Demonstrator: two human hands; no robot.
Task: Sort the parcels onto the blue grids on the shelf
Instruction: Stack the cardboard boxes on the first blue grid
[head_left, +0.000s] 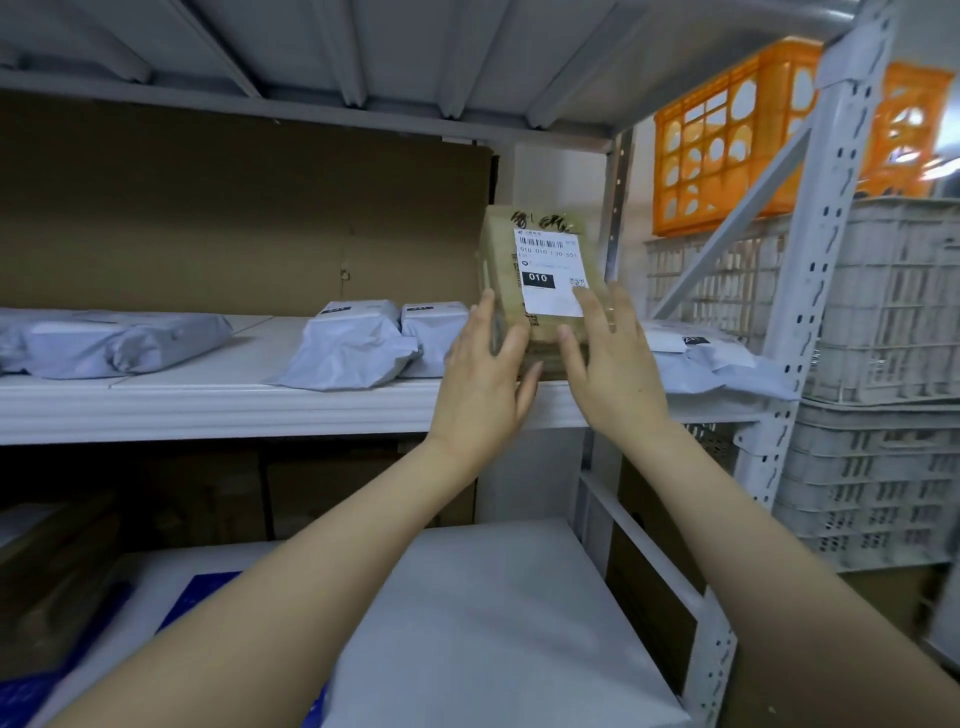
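Parcel: a brown cardboard parcel stands upright at the front edge of the middle shelf, towards its right end, held between two hands.
Label: a white shipping label faces the camera, with a barcode on top and "010" in a black box.
Left hand: the left hand lies against the parcel's left side, fingers nearly straight and pointing up along the edge, thumb near the bottom corner.
Right hand: the right hand presses flat on the parcel's front, fingers loosely extended, one fingertip covering the label's lower right corner.
Neighbours on the shelf: two grey mailing bags sit just left of the parcel, side by side; a crumpled grey bag lies well apart at the far left; another grey bag lies just right of the parcel, behind the right hand.
Backdrop: a brown cardboard sheet lines the back of the shelf.
Lower level: a large grey bag lies below the forearms; a patch of blue grid shows to its left.
Right side: beyond the white perforated post, an orange crate sits on stacked grey crates.
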